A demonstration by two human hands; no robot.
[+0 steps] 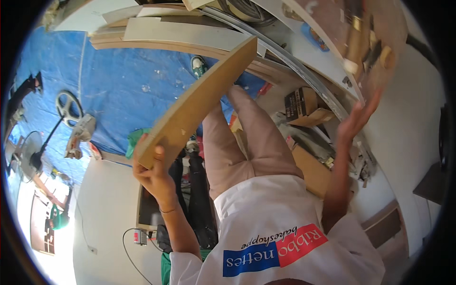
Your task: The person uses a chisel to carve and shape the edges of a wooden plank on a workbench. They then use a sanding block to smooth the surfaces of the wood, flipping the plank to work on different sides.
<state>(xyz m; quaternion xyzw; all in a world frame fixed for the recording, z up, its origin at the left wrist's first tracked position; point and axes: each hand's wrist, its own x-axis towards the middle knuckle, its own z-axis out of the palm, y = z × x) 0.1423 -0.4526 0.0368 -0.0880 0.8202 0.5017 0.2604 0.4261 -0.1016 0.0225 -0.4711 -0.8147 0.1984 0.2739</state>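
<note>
My left hand (159,178) grips the lower end of a long light-brown wooden board (202,104), fingers wrapped round it with the thumb on its face. The board slants up and to the right, in front of my legs, and narrows toward its far end. My right hand (357,119) is raised at the right, apart from the board. Its fingers are stretched out and somewhat blurred, with no object seen in them. It is nearest to the edge of a brownish work surface (327,28), where several wooden-handled tools (365,45) lie; whether it touches that edge I cannot tell.
A blue tarp (133,71) covers the floor ahead. Long panels (175,33) lie across the top. An open cardboard box (308,107) and clutter sit right of my legs. At the left are a fan (33,154) and a grey spoked wheel (69,108).
</note>
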